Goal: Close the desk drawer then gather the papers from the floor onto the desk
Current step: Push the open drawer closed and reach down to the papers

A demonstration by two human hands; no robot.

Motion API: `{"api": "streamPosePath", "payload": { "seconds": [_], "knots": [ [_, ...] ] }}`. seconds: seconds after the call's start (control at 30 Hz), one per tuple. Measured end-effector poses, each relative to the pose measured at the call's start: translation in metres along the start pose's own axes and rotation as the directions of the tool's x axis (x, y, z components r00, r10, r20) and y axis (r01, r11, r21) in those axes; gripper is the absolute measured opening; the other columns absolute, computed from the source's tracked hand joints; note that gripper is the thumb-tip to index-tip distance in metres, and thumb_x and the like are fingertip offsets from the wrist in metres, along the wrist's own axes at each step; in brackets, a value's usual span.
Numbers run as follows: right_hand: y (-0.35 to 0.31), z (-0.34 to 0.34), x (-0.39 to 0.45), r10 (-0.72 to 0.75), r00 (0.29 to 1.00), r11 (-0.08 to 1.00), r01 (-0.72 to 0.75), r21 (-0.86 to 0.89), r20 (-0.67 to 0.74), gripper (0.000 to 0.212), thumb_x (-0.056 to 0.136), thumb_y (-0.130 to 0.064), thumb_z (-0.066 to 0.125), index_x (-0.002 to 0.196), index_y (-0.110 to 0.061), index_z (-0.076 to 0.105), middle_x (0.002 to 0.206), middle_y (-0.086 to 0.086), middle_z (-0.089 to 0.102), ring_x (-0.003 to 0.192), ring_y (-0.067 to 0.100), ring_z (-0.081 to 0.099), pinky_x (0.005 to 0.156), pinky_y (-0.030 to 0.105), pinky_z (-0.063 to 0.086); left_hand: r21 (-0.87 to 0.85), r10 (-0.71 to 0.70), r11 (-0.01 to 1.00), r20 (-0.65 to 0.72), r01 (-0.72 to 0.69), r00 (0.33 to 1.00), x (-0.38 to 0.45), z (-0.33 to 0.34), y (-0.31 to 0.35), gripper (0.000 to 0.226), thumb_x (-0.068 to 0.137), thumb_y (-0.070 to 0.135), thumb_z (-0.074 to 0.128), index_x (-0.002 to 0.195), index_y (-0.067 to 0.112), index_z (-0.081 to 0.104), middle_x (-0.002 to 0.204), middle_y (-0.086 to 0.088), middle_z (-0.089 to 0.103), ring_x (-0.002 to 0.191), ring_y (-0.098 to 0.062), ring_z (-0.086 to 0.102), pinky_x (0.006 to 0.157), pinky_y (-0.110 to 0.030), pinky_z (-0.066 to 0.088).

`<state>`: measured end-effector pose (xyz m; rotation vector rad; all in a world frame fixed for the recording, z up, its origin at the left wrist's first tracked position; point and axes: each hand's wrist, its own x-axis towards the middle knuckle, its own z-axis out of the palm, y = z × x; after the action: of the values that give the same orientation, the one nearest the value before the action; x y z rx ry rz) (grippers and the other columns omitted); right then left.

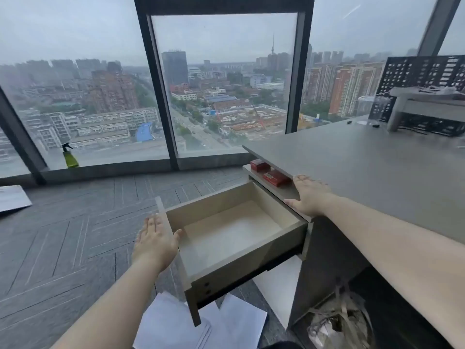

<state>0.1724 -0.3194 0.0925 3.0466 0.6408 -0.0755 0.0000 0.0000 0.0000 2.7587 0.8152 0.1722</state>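
The desk drawer (234, 233) stands pulled far out of the grey desk (372, 167), and its pale inside is empty. My left hand (156, 240) lies flat against the drawer's front panel, fingers apart, thumb hooked over the top edge. My right hand (310, 195) rests flat on the desk's corner beside the drawer, holding nothing. White papers (198, 323) lie scattered on the floor under the drawer. Another sheet (12, 197) lies on the floor at the far left.
Red boxes (273, 176) sit on a shelf under the desktop. A black perforated organiser (422, 94) and a grey stand are on the desk's far right. A green spray bottle (70, 156) stands by the window. A bag (339, 321) sits under the desk.
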Motion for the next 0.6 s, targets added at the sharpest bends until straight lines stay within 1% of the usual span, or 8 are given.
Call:
{"api": "streamPosePath", "payload": {
  "seconds": [0.1,0.13,0.2,0.27,0.37,0.47,0.53,0.6],
  "knots": [
    [0.003,0.001,0.006,-0.007,1.000,0.999,0.007,-0.033,0.003,0.086,0.090,-0.059,0.034,0.153,-0.009,0.003,0.163,0.006,0.003,0.150,0.020,0.007,0.122,0.037,0.008,-0.042,-0.105,0.993,0.090,0.109,0.990,0.002,0.012,-0.010,0.085,0.091,0.059,0.021,0.147,-0.001,-0.001,0.160,-0.016,-0.002,0.148,-0.024,-0.001,0.121,-0.039,0.006],
    [0.003,0.001,0.006,-0.006,1.000,0.999,0.006,-0.037,0.002,0.087,0.090,-0.060,0.034,0.153,-0.009,0.003,0.163,0.006,0.003,0.150,0.020,0.007,0.121,0.037,0.008,-0.082,-0.127,0.987,0.130,0.138,0.983,0.002,0.016,-0.008,0.083,0.092,0.057,0.022,0.147,-0.003,0.005,0.159,-0.018,0.004,0.148,-0.026,0.003,0.121,-0.040,0.009],
    [0.002,0.002,0.008,-0.022,1.000,0.999,0.022,-0.050,-0.006,0.088,0.089,-0.060,0.035,0.153,-0.009,0.002,0.163,0.006,0.002,0.150,0.019,0.006,0.121,0.036,0.008,-0.155,-0.136,0.974,0.180,0.164,0.974,0.006,0.020,-0.002,0.073,0.094,0.051,0.023,0.143,-0.003,0.022,0.155,-0.020,0.022,0.145,-0.030,0.017,0.116,-0.044,0.021],
    [0.003,0.003,0.012,-0.036,0.999,0.997,0.035,-0.068,-0.010,0.088,0.089,-0.060,0.035,0.153,-0.010,0.001,0.163,0.005,0.001,0.150,0.019,0.005,0.121,0.035,0.007,-0.163,-0.126,0.974,0.197,0.159,0.972,0.009,0.019,0.005,0.067,0.095,0.049,0.023,0.137,-0.001,0.032,0.150,-0.021,0.032,0.140,-0.033,0.028,0.109,-0.045,0.030],
    [0.006,0.004,0.017,-0.053,0.998,0.996,0.052,-0.069,-0.014,0.088,0.089,-0.059,0.036,0.153,-0.010,0.000,0.164,0.004,0.000,0.150,0.017,0.003,0.122,0.034,0.006,-0.158,-0.097,0.979,0.194,0.129,0.976,0.013,0.024,0.010,0.066,0.094,0.051,0.022,0.136,0.002,0.035,0.149,-0.017,0.036,0.139,-0.032,0.030,0.107,-0.045,0.032],
    [0.008,0.002,0.021,-0.075,0.997,0.996,0.075,-0.042,-0.003,0.088,0.089,-0.059,0.036,0.153,-0.011,0.001,0.164,0.004,0.001,0.150,0.017,0.004,0.122,0.035,0.006,-0.189,-0.055,0.978,0.186,0.090,0.981,0.015,0.030,0.024,0.071,0.093,0.054,0.019,0.145,0.005,0.025,0.155,-0.013,0.028,0.143,-0.029,0.025,0.113,-0.044,0.027],
    [0.010,-0.001,0.024,-0.087,0.996,0.996,0.087,-0.014,0.006,0.085,0.090,-0.058,0.035,0.153,-0.012,0.003,0.164,0.003,0.003,0.150,0.016,0.005,0.122,0.034,0.007,-0.230,-0.009,0.972,0.175,0.050,0.985,0.018,0.035,0.037,0.066,0.095,0.051,0.018,0.147,0.009,0.024,0.156,-0.009,0.026,0.145,-0.026,0.022,0.114,-0.042,0.023],
    [0.012,-0.003,0.027,-0.098,0.995,0.995,0.098,0.016,0.003,0.080,0.092,-0.056,0.033,0.153,-0.012,0.005,0.163,0.003,0.005,0.150,0.016,0.006,0.121,0.033,0.007,-0.275,0.044,0.961,0.155,0.000,0.987,0.021,0.040,0.049,0.058,0.098,0.044,0.019,0.146,0.012,0.028,0.155,-0.006,0.029,0.145,-0.022,0.023,0.115,-0.039,0.022]
  ]
}}
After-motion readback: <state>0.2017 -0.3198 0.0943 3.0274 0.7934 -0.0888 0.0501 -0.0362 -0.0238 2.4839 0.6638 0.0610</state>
